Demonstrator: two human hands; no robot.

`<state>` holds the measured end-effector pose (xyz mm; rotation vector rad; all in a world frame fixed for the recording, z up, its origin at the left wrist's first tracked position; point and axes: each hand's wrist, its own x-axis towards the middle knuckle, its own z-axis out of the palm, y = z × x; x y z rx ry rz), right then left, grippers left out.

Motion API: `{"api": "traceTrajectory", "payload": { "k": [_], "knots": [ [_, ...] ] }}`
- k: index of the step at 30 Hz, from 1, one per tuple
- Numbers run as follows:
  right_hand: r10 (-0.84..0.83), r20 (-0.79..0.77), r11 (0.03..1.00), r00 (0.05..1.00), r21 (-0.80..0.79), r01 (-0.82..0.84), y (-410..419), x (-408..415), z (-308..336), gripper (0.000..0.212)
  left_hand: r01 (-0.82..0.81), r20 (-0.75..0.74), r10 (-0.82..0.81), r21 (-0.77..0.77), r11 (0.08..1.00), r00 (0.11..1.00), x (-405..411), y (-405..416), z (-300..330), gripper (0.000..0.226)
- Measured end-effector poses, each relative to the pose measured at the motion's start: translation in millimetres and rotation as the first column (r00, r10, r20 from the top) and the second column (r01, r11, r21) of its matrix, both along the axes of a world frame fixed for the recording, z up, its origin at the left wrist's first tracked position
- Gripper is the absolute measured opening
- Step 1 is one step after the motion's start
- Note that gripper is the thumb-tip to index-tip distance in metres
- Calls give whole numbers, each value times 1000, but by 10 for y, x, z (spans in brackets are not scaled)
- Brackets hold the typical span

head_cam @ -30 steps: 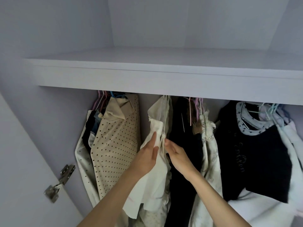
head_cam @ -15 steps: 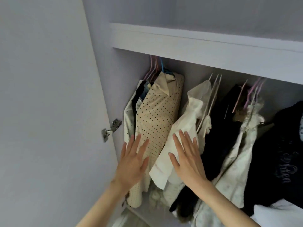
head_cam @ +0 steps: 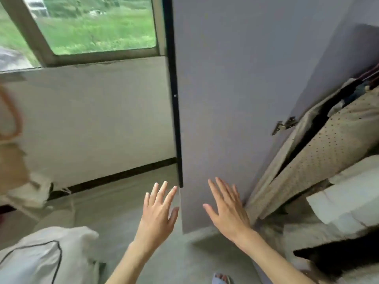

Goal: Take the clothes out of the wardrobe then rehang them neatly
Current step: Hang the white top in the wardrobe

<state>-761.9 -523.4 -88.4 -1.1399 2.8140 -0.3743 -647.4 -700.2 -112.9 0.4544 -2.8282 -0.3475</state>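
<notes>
My view has turned left, away from the wardrobe. The open lilac wardrobe door (head_cam: 225, 99) fills the middle. At the right edge hang a beige dotted shirt (head_cam: 332, 144), a white garment (head_cam: 352, 193) and a black garment (head_cam: 344, 261). My left hand (head_cam: 159, 210) is open, fingers spread, in the air near the door's lower edge. My right hand (head_cam: 227, 210) is also open and empty, in front of the door, just left of the dotted shirt's hem. Neither hand touches any clothing.
A window (head_cam: 92, 23) with a low wall lies to the left. A white cushion with dark piping (head_cam: 41, 259) sits at the lower left. A blurred tan object (head_cam: 12, 156) is at the far left. A door hinge (head_cam: 284, 125) juts out near the clothes.
My hands let go of the white garment and drew back, open. The view swung sharply left, so the clothes slid to the right edge and the door and window came into sight.
</notes>
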Motion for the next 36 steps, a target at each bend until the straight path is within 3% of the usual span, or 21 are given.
{"api": "traceTrajectory", "payload": {
  "k": [3, 6, 11, 17, 22, 25, 28, 31, 32, 34, 36],
  "knots": [
    [192, 66, 974, 979, -134, -182, -626, 423, -74, 78, -184, -9, 184, 33, 982, 983, 728, -397, -71, 47],
    [354, 125, 927, 927, -176, -330, -1246, 845, -114, 85, -411, 13, 411, 77, 908, 911, 1470, -681, -121, 49],
    [625, 150, 778, 766, -210, -593, -2142, 1503, -249, 82, -732, 69, 729, 82, 676, 681, 2445, -867, -188, 46],
    [859, 158, 511, 487, -210, -833, -2892, 2105, -269, 82, -923, 115, 918, 109, 369, 381, 2956, -925, -203, 44],
    [945, 231, 270, 233, -144, -952, -3237, 2556, -419, 87, -988, 143, 984, 126, 86, 104, 3361, -714, -248, 52],
    [966, 239, 125, 104, -75, -989, -3372, 2953, -492, 77, -982, 196, 979, 167, -89, -55, 3721, -445, -314, 44],
    [966, 259, 2, -13, -58, -998, -3474, 3395, -577, 67, -947, 265, 943, 193, -256, -201, 4069, -167, -381, 51],
    [955, 262, -133, -136, -32, -991, -3577, 3819, -591, 96, -881, 212, 906, 235, -411, -366, 4322, 52, -420, 73],
    [954, 249, -168, -169, -26, -986, -3616, 3965, -622, 98, -857, 201, 891, 253, -448, -407, 4411, 96, -435, 78],
    [951, 224, -216, -211, 0, -976, -3696, 4267, -677, 76, -828, 224, 871, 278, -487, -438, 4617, 139, -469, 83],
    [941, 235, -254, -243, 18, -967, -3801, 4587, -760, 65, -812, 278, 854, 284, -510, -440, 4869, 133, -537, 73]
  ]
}}
